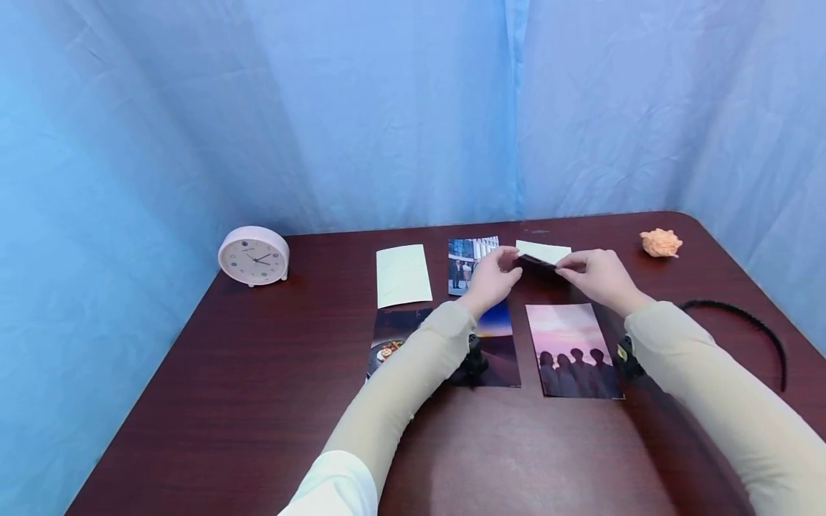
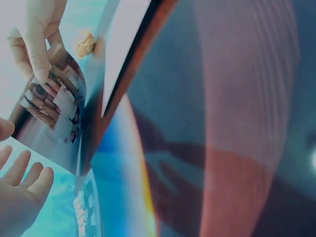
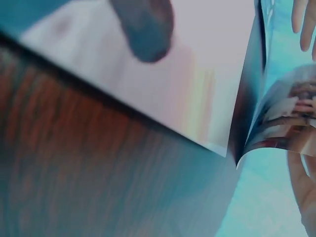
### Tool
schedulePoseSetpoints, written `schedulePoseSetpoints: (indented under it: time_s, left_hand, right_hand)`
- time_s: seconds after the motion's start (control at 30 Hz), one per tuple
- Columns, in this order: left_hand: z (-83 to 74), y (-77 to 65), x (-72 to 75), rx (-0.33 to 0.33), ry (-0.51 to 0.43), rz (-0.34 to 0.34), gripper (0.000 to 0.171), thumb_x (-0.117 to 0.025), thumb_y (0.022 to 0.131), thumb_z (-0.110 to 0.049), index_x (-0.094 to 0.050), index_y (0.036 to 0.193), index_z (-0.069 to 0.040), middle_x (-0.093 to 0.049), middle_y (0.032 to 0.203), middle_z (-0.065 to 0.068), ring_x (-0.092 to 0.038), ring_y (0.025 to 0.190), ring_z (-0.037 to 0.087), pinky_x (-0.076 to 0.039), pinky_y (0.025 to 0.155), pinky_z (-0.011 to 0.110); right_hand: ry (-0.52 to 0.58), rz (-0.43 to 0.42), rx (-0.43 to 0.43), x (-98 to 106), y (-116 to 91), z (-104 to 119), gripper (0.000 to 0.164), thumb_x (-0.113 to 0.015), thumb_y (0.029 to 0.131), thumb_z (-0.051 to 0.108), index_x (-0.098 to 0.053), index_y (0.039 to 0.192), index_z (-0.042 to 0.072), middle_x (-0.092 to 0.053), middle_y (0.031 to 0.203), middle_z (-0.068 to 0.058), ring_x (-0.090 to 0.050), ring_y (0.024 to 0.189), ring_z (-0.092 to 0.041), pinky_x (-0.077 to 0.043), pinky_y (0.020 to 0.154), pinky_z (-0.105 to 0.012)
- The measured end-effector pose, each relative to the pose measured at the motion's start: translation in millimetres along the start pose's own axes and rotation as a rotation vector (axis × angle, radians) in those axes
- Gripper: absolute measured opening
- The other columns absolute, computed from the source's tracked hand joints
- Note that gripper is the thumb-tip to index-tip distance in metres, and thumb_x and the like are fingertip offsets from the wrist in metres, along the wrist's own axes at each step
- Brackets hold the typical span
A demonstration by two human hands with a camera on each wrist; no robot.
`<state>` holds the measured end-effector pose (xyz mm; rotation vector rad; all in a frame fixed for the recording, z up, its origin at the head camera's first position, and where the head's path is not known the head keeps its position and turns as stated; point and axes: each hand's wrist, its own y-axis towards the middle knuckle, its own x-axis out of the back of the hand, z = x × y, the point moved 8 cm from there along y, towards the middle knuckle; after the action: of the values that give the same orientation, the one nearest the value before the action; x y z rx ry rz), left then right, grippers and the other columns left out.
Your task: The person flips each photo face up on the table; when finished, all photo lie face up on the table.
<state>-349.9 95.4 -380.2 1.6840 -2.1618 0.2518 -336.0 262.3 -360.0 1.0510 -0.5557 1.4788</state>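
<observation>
A glossy photo print (image 1: 537, 262) is held up off the table between both hands; in the left wrist view the bent print (image 2: 54, 111) shows several people. My left hand (image 1: 492, 279) holds its left edge, thumb at the corner, the other fingers spread loosely below in the left wrist view. My right hand (image 1: 600, 278) pinches the opposite edge between thumb and fingers. Behind the held print lies a white sheet (image 1: 543, 251). Nearer me is a pink sunset photo (image 1: 574, 351) with silhouettes. Under the left forearm lies a dark photo with a blue and orange glow (image 1: 497, 344).
Another white sheet (image 1: 404, 276), a photo of people by a building (image 1: 461, 269) and a food photo (image 1: 387, 351) lie left of the hands. A white clock (image 1: 254, 256) stands far left. An orange lumpy object (image 1: 661, 243) and a black cord (image 1: 755, 324) lie right.
</observation>
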Motion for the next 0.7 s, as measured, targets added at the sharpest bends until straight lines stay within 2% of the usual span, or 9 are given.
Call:
schedulePoseSetpoints:
  time_s: [0.07, 0.13, 0.2, 0.27, 0.33, 0.43, 0.53, 0.63, 0.7]
  left_hand:
    - [-1.0, 0.2, 3.9, 0.004, -0.025, -0.013, 0.035, -0.059, 0.093, -0.010, -0.055, 0.128, -0.008, -0.059, 0.127, 0.010, -0.057, 0.114, 0.023, -0.052, 0.085, 0.027]
    - [-1.0, -0.6, 6.9, 0.020, -0.047, -0.020, 0.035, -0.059, 0.093, -0.011, -0.055, 0.128, -0.010, -0.058, 0.129, 0.011, -0.056, 0.115, 0.024, -0.053, 0.084, 0.028]
    - [-0.3, -1.7, 8.4, 0.035, -0.070, -0.017, 0.035, -0.059, 0.094, -0.011, -0.054, 0.129, -0.010, -0.056, 0.131, 0.013, -0.055, 0.118, 0.024, -0.053, 0.088, 0.030]
    - [-0.1, -2.7, 9.6, 0.041, -0.082, -0.018, 0.035, -0.059, 0.093, -0.010, -0.054, 0.128, -0.009, -0.055, 0.130, 0.013, -0.052, 0.122, 0.024, -0.050, 0.094, 0.032]
    - [0.5, -3.6, 10.1, 0.042, -0.091, -0.014, 0.036, -0.058, 0.093, -0.010, -0.054, 0.129, -0.008, -0.055, 0.130, 0.014, -0.052, 0.123, 0.025, -0.049, 0.096, 0.034]
    - [1.8, -4.2, 10.5, 0.038, -0.096, -0.010, 0.037, -0.058, 0.094, -0.009, -0.053, 0.130, -0.005, -0.055, 0.130, 0.015, -0.052, 0.122, 0.026, -0.048, 0.097, 0.035]
    - [3.2, -4.4, 10.9, 0.037, -0.087, -0.012, 0.037, -0.058, 0.094, -0.009, -0.052, 0.130, -0.005, -0.054, 0.130, 0.015, -0.053, 0.122, 0.026, -0.048, 0.097, 0.035]
    - [5.5, -4.6, 11.0, 0.059, -0.096, -0.021, 0.038, -0.059, 0.093, -0.010, -0.051, 0.130, -0.006, -0.054, 0.130, 0.016, -0.053, 0.121, 0.026, -0.048, 0.098, 0.035]
    - [8.7, -4.5, 10.7, 0.090, -0.122, -0.029, 0.039, -0.059, 0.093, -0.011, -0.050, 0.131, -0.006, -0.054, 0.130, 0.016, -0.054, 0.120, 0.025, -0.048, 0.098, 0.035]
  right_hand:
    - [0.000, -0.115, 0.023, 11.2, -1.9, 2.9, 0.016, -0.066, 0.087, 0.009, -0.072, 0.098, 0.000, -0.070, 0.096, -0.023, -0.066, 0.081, -0.035, -0.054, 0.067, -0.045]
    - [0.003, -0.240, 0.039, 23.2, -4.2, 4.8, 0.014, -0.067, 0.086, 0.007, -0.073, 0.097, 0.000, -0.070, 0.094, -0.022, -0.067, 0.075, -0.033, -0.052, 0.061, -0.030]
    - [0.007, -0.361, 0.052, 35.0, -7.0, 6.5, 0.013, -0.068, 0.085, 0.005, -0.073, 0.096, 0.000, -0.071, 0.092, -0.021, -0.067, 0.070, -0.028, -0.044, 0.058, -0.016]
    - [0.034, -0.465, 0.052, 45.7, -10.3, 7.2, 0.014, -0.068, 0.084, 0.005, -0.074, 0.096, 0.000, -0.071, 0.091, -0.020, -0.064, 0.070, -0.009, -0.036, 0.059, -0.008]
    - [0.072, -0.537, 0.031, 53.8, -13.7, 6.7, 0.016, -0.067, 0.086, 0.007, -0.074, 0.098, -0.001, -0.071, 0.092, -0.021, -0.055, 0.070, 0.010, -0.032, 0.061, -0.004]
    - [0.150, -0.603, -0.055, 61.9, -17.3, 0.5, 0.021, -0.066, 0.089, 0.013, -0.073, 0.103, -0.001, -0.070, 0.098, -0.022, -0.038, 0.072, 0.027, -0.033, 0.065, -0.005]
    - [0.221, -0.631, -0.184, 65.3, -20.7, -8.6, 0.026, -0.063, 0.091, 0.019, -0.071, 0.108, 0.001, -0.070, 0.101, -0.020, -0.040, 0.069, 0.025, -0.035, 0.064, -0.005]
    - [0.318, -0.636, -0.315, 63.9, -24.3, -18.9, 0.031, -0.062, 0.091, 0.024, -0.070, 0.112, 0.003, -0.072, 0.088, 0.001, -0.045, 0.067, 0.017, -0.037, 0.061, -0.006]
    - [0.418, -0.648, -0.391, 60.1, -26.7, -25.8, 0.032, -0.063, 0.090, 0.026, -0.069, 0.113, 0.003, -0.066, 0.077, 0.016, -0.048, 0.068, 0.012, -0.039, 0.060, -0.006]
